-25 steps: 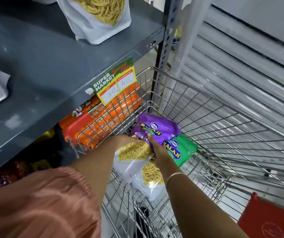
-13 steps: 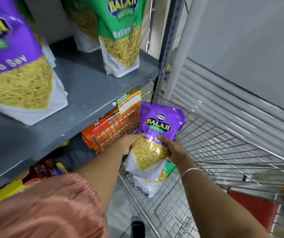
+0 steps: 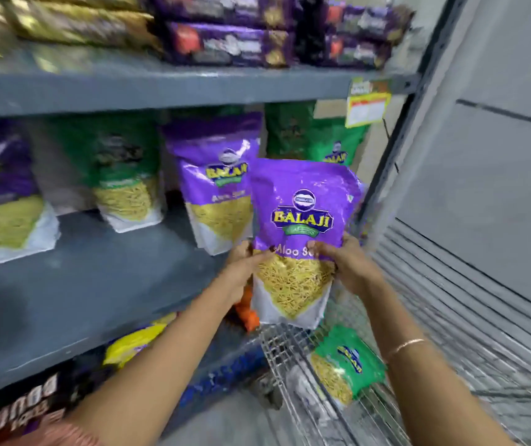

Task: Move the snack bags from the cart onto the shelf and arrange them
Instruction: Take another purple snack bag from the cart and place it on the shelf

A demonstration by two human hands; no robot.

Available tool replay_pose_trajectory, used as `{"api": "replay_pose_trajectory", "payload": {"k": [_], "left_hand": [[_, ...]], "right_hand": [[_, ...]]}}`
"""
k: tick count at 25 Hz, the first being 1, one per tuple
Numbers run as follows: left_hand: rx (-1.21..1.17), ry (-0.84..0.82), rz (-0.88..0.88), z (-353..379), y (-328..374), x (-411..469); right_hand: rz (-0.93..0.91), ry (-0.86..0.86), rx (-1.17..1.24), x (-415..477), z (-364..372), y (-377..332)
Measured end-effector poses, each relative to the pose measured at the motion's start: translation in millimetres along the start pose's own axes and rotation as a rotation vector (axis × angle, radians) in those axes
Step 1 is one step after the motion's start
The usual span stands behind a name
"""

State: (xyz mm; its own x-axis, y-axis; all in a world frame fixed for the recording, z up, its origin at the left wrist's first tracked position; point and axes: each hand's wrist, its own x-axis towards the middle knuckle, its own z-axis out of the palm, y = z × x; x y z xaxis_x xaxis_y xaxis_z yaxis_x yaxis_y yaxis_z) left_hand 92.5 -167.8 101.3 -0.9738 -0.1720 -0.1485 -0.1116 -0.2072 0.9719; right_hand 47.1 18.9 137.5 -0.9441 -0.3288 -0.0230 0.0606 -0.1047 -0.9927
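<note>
I hold a purple Balaji Aloo Sev bag (image 3: 302,201) upright in the air, above the wire cart (image 3: 418,397) and just in front of the grey shelf (image 3: 81,294). My left hand (image 3: 246,268) grips its left edge and my right hand (image 3: 346,262) grips its right edge. A green Balaji bag (image 3: 344,362) lies in the cart below. On the shelf stand a purple bag (image 3: 217,185) right behind the held one, a green bag (image 3: 126,181) and another purple bag (image 3: 0,201) at far left.
A second green bag (image 3: 331,146) stands at the shelf's right end by the upright post (image 3: 396,149). The shelf above carries dark and gold packets (image 3: 225,40) and a price tag (image 3: 367,101). Yellow packets (image 3: 135,342) sit on the lower shelf. A grey shutter wall (image 3: 482,220) is at right.
Both hands lifted the purple bag out of the cart and raised it to shelf height. My view tilted up from the cart to the shelves.
</note>
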Motion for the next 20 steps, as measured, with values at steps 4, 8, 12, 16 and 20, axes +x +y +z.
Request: {"api": "replay_pose_trajectory", "payload": {"k": [4,8,12,16,20], "left_hand": [[0.105,0.252,0.135,-98.4,43.5,-36.3],[0.163,0.51,0.19,-182.6,62.6,-51.6],[0.219,0.662,0.188,-231.6,63.9,-42.5],[0.299,0.745,0.211,-242.5,59.7,-32.2],[0.253,0.688,0.188,-245.0,51.6,-37.3]], "right_hand": [[-0.072,-0.223,-0.074,24.3,107.2,-11.6],[-0.107,-0.308,-0.152,52.5,206.2,5.7],[-0.133,-0.296,-0.217,76.9,263.5,15.8],[-0.137,-0.362,-0.264,97.0,282.0,14.2],[-0.099,-0.413,-0.28,94.6,278.7,18.2]]}}
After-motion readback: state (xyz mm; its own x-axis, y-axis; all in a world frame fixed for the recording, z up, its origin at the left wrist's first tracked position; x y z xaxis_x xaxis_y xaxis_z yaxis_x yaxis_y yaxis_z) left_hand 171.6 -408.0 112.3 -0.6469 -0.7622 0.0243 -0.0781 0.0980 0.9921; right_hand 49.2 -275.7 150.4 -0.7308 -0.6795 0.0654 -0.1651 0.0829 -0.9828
